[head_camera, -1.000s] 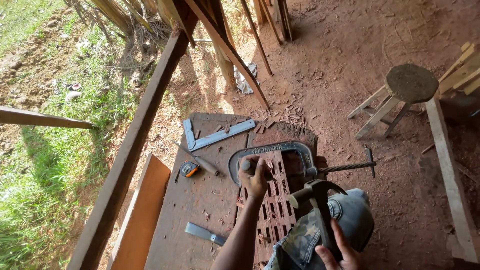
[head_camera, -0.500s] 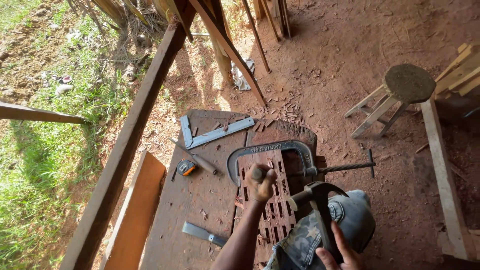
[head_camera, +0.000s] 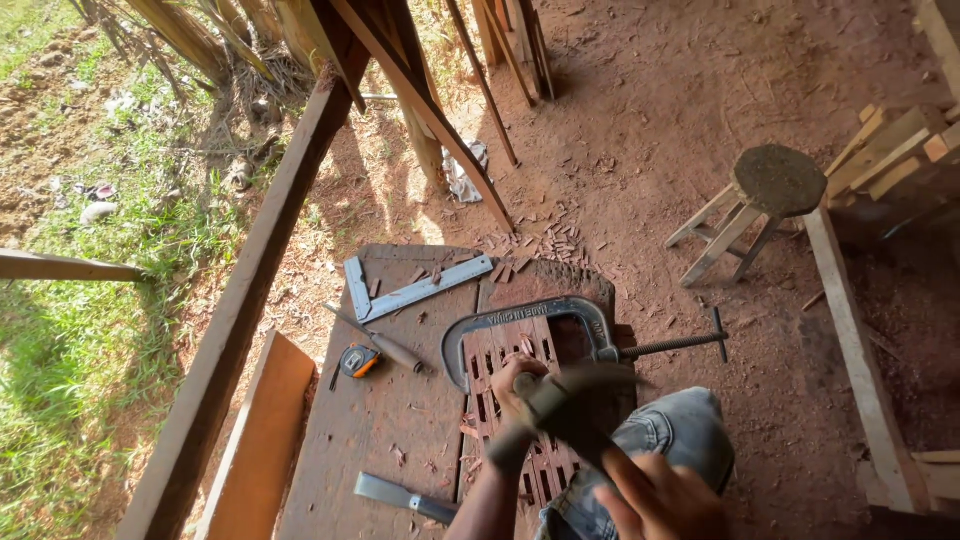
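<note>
While the right hand (head_camera: 665, 500) swings a blurred hammer (head_camera: 570, 400), fingers wrapped round its handle, the left hand (head_camera: 515, 385) pinches a chisel (head_camera: 500, 445) upright on the slotted wooden panel (head_camera: 520, 400), clamped by the G-clamp (head_camera: 530, 325) near the bench's (head_camera: 390, 420) far right corner. A glancing blow could catch those fingers or split a thin slat.
</note>
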